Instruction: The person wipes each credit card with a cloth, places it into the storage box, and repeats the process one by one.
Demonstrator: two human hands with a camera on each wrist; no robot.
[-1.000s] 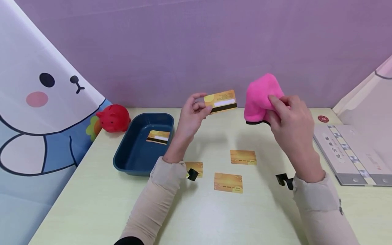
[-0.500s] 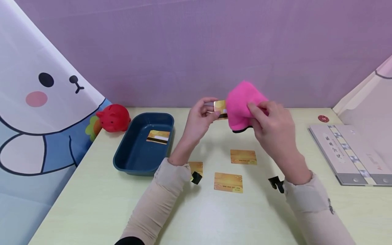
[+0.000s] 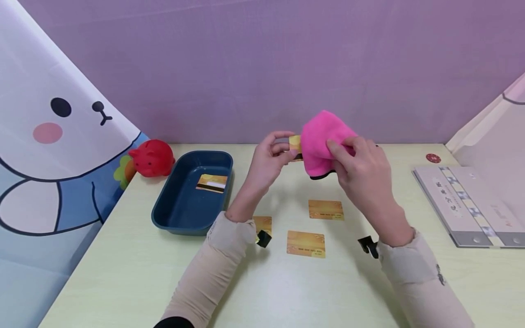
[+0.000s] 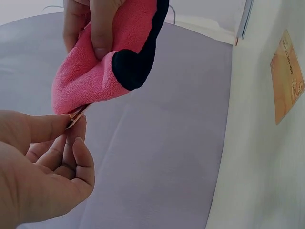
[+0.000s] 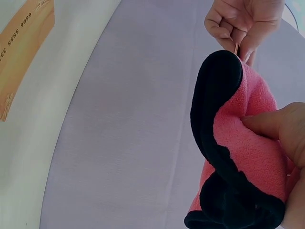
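Observation:
Above the table, my left hand (image 3: 266,164) pinches a yellow bank card (image 3: 295,145) between thumb and fingers. The card's free end passes behind a fuzzy pink cloth with dark trim (image 3: 324,141), so only a strip by the fingertips shows. My right hand (image 3: 362,175) holds that cloth between thumb and forefinger. In the left wrist view the cloth (image 4: 95,76) meets the card (image 4: 76,117) right at the left fingertips. Seen from the right wrist, the dark trim (image 5: 202,109) runs down the cloth in a curling band.
Yellow cards (image 3: 305,244) lie on the table below the hands, one partly behind the left wrist. To the left stands a dark blue tray (image 3: 164,218) with a card (image 3: 212,183) inside, beside a red piggy bank (image 3: 152,158). A grey folder (image 3: 471,205) and red chip (image 3: 433,158) are at right.
My right hand has brought the pink cloth left and slightly down, over the card. My left hand has moved a little right, still pinching the card, which is now mostly covered.

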